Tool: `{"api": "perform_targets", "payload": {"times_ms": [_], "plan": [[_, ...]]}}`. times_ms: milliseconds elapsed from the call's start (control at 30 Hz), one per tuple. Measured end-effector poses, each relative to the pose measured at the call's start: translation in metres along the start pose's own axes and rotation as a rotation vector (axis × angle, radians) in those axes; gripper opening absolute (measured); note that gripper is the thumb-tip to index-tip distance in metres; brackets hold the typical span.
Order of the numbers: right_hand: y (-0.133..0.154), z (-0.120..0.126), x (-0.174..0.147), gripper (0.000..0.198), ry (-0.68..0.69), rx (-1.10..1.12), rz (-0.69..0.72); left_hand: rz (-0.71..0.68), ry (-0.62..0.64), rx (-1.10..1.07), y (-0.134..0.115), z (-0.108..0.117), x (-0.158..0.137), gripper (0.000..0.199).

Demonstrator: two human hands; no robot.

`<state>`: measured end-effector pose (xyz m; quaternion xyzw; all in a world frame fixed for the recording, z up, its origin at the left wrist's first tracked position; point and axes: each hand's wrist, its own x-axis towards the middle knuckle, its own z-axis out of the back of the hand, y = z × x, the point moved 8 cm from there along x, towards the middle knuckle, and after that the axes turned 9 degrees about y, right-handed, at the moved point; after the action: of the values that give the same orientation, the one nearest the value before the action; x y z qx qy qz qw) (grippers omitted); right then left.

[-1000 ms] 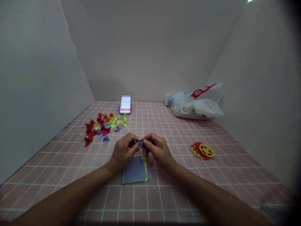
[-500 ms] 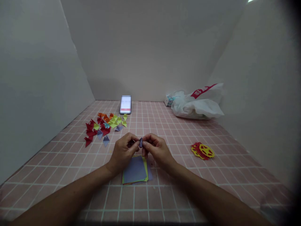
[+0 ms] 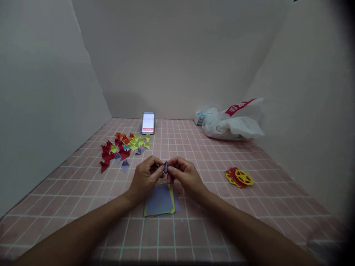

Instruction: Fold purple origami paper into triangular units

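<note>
Folded paper piece point(image 3: 165, 167): small, purple-grey, narrow, pointed at the top, standing upright above the pink checked table point(image 3: 194, 236). Pinched between both hands: left hand point(image 3: 145, 178) at its 9 o'clock, right hand point(image 3: 185, 176) at its 3 o'clock, fingertips closed on it. Stack of coloured paper sheets point(image 3: 160, 201) lies at 6 o'clock; pile of folded triangles point(image 3: 122, 149) at 10 o'clock
</note>
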<state>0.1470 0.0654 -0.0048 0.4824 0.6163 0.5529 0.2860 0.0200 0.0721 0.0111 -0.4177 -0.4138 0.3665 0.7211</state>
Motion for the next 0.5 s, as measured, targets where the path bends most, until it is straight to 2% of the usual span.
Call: {"api": "perform_targets", "payload": {"times_ms": [500], "plan": [[-0.0030,0.0004,0.0011,0.017,0.021,0.031,0.002,0.029,-0.005,-0.085,0.0028,-0.0010,0.0011,0.010]]}}
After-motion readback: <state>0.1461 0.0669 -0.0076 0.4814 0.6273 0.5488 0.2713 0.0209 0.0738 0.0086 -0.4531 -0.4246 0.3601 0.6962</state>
